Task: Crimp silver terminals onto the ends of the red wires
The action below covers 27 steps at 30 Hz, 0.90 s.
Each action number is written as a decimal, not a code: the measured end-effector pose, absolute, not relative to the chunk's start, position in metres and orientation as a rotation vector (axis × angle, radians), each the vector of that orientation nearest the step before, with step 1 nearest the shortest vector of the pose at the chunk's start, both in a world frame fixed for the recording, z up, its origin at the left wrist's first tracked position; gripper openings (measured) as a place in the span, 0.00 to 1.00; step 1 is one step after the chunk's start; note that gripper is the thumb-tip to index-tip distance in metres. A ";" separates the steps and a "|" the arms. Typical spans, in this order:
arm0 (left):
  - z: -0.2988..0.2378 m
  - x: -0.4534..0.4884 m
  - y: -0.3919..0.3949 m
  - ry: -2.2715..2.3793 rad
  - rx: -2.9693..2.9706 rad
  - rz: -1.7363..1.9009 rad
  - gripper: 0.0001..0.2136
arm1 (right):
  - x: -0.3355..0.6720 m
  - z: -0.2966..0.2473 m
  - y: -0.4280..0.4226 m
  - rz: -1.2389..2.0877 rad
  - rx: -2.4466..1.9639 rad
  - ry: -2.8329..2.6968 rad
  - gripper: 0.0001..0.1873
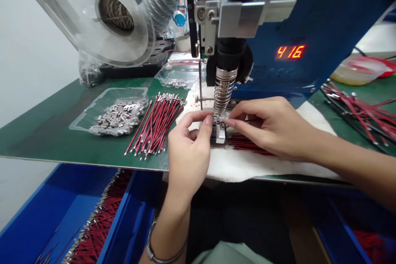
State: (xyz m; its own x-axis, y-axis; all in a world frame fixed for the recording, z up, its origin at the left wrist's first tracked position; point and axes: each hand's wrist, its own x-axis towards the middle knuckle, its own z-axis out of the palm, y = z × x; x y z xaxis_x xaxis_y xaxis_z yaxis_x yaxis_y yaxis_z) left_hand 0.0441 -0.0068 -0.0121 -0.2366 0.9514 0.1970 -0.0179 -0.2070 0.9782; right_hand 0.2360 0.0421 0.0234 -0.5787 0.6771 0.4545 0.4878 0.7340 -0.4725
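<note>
My left hand (191, 144) is curled at the left side of a small metal fixture (220, 134), thumb and forefinger pressed close together. Whatever lies between those fingertips is too small to make out. From the right, my right hand (275, 128) pinches a thin red wire (222, 122) at the fixture. Directly above the fingertips stands the machine's spring-wrapped tip (224, 86). More red and black wires (247, 143) lie under my right hand on a white cloth (247, 167).
A bundle of red-black wires with metal ends (157, 123) lies left, beside a clear tray (83, 117) of small metal connectors (119, 117). The blue machine (278, 74) displays 416. Loose wires (361, 111) lie right. Below the table edge, a blue bin (58, 198) holds wires.
</note>
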 end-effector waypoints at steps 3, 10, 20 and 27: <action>-0.010 0.045 -0.008 1.289 1.223 1.563 0.04 | 0.236 0.021 0.044 0.370 -0.858 -2.296 0.10; -0.010 0.045 -0.009 1.332 1.239 1.539 0.05 | 0.237 0.022 0.044 0.403 -0.881 -2.295 0.11; -0.010 0.046 -0.007 1.323 1.220 1.556 0.04 | 0.237 0.023 0.043 0.372 -0.889 -2.296 0.10; -0.010 0.046 -0.007 1.317 1.233 1.570 0.04 | 0.236 0.023 0.043 0.370 -0.894 -2.303 0.12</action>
State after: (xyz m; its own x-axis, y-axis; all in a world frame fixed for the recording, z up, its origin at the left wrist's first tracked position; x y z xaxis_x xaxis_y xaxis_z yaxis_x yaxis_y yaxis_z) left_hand 0.0463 -0.0070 -0.0104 -0.2715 0.9392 0.2103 0.0442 -0.2061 0.9775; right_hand 0.2364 0.0430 0.0225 -0.5697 0.6827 0.4576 0.5048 0.7300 -0.4606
